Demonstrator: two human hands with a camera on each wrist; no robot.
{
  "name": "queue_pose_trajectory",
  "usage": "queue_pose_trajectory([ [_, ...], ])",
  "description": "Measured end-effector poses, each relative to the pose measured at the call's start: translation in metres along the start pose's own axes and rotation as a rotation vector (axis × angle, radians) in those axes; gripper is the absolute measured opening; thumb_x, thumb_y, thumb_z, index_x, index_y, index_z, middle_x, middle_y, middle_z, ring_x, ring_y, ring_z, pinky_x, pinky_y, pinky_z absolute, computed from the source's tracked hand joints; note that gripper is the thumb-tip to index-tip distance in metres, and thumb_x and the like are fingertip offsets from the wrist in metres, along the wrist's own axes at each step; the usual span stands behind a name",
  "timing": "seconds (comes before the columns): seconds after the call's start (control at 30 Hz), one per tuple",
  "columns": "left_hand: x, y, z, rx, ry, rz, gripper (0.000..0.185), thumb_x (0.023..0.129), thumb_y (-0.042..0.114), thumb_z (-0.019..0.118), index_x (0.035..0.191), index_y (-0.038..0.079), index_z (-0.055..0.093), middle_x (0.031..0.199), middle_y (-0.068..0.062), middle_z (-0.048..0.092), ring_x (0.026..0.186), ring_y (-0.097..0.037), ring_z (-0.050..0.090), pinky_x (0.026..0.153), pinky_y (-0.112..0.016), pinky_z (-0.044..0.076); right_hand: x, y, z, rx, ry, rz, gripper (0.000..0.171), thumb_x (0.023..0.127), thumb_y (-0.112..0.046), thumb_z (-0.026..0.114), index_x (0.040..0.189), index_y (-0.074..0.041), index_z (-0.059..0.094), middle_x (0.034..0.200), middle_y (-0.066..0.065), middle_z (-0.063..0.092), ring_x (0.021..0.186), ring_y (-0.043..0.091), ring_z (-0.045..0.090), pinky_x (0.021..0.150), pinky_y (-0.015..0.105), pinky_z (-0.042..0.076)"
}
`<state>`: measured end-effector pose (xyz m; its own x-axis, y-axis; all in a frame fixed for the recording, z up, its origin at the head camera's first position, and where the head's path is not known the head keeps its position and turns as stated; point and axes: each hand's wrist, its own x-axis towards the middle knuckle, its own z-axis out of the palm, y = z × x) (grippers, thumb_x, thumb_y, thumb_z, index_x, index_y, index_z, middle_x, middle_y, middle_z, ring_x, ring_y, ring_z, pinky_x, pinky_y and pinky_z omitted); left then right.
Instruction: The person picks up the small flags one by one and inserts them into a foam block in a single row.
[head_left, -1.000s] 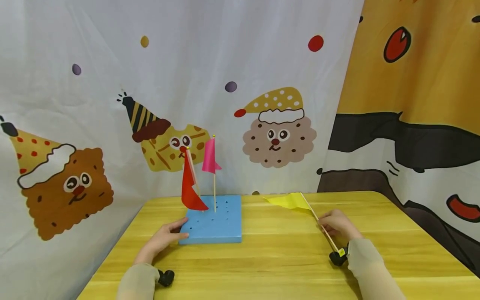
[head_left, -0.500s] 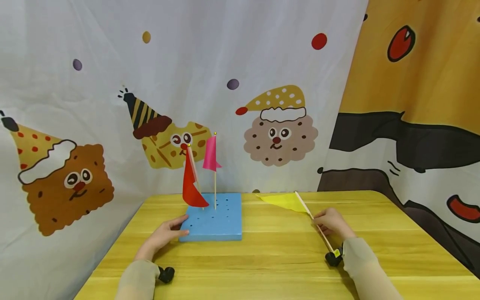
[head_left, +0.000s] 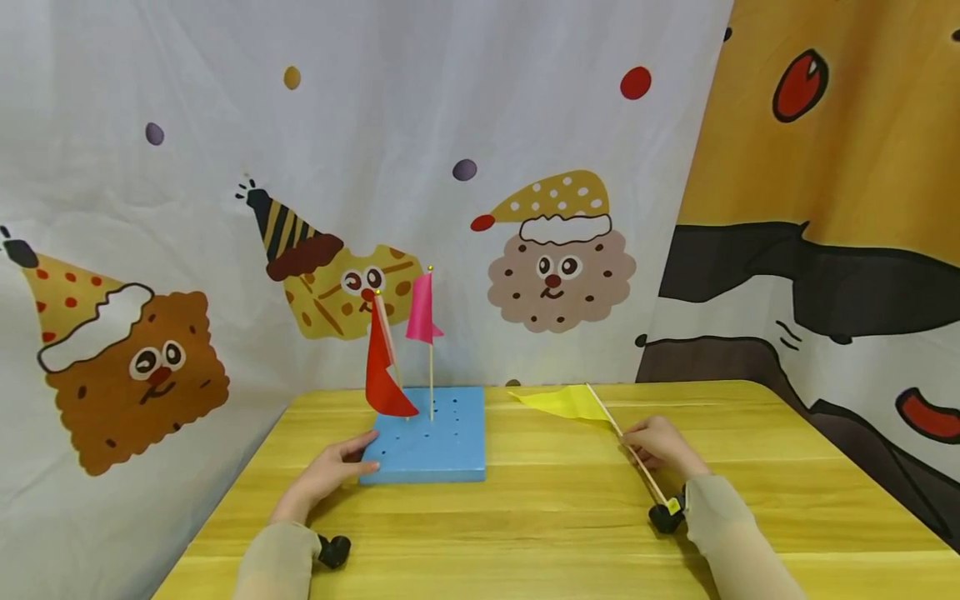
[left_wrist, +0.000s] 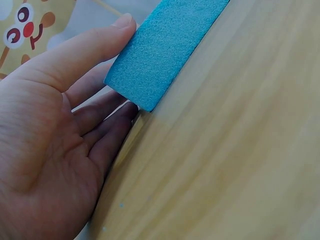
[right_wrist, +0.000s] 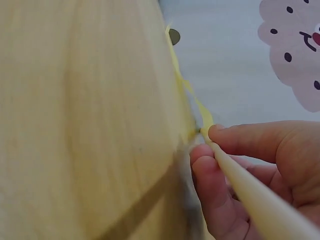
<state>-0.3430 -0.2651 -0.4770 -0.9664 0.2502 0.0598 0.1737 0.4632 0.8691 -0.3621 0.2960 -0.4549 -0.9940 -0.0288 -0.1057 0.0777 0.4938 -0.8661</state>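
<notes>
Pinching the thin wooden stick [head_left: 641, 464] of a yellow flag [head_left: 558, 402], the right hand [head_left: 660, 444] holds it slanted low over the yellow wooden table [head_left: 555, 525], thumb and fingertips [right_wrist: 210, 165] curled round the stick, the pennant beyond the fingers. The left hand [head_left: 324, 475] rests with straight, relaxed fingers [left_wrist: 75, 55] against the near left corner of the blue foam block [head_left: 427, 446], thumb touching its edge. Beyond those fingers, a red flag [head_left: 382, 367] and a pink flag [head_left: 422, 310] stand upright in the block's holes.
</notes>
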Motion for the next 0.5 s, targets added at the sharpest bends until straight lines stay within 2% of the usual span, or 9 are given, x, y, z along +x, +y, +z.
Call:
queue_pose_trajectory([
  [0.2, -0.002, 0.002, 0.001, -0.008, -0.002, 0.014, 0.067, 0.087, 0.027, 0.074, 0.145, 0.009, 0.046, 0.151, -0.015, 0.037, 0.139, -0.036, 0.032, 0.109, -0.053, 0.029, -0.004, -0.008, -0.007, -0.038, 0.025, -0.056, 0.032, 0.094, -0.009, 0.059, 0.111, 0.018, 0.061, 0.073, 0.013, 0.067, 0.057, 0.023, 0.065, 0.052, 0.034, 0.055],
  [0.4, -0.002, 0.002, 0.001, 0.002, -0.01, 0.022, 0.067, 0.088, 0.027, 0.073, 0.146, 0.009, 0.046, 0.151, -0.016, 0.037, 0.138, -0.037, 0.032, 0.109, -0.054, 0.029, -0.006, -0.025, -0.017, -0.038, 0.038, -0.08, 0.036, 0.095, -0.012, 0.06, 0.114, 0.019, 0.057, 0.085, 0.022, 0.065, 0.067, 0.032, 0.067, 0.056, 0.038, 0.057],
  [0.5, -0.002, 0.001, 0.0, -0.002, -0.005, 0.025, 0.067, 0.088, 0.027, 0.073, 0.145, 0.008, 0.046, 0.151, -0.016, 0.037, 0.138, -0.037, 0.032, 0.11, -0.053, 0.029, -0.005, -0.037, -0.021, -0.03, 0.046, -0.102, 0.036, 0.095, -0.012, 0.06, 0.115, 0.018, 0.057, 0.085, 0.018, 0.066, 0.071, 0.034, 0.068, 0.057, 0.039, 0.058],
])
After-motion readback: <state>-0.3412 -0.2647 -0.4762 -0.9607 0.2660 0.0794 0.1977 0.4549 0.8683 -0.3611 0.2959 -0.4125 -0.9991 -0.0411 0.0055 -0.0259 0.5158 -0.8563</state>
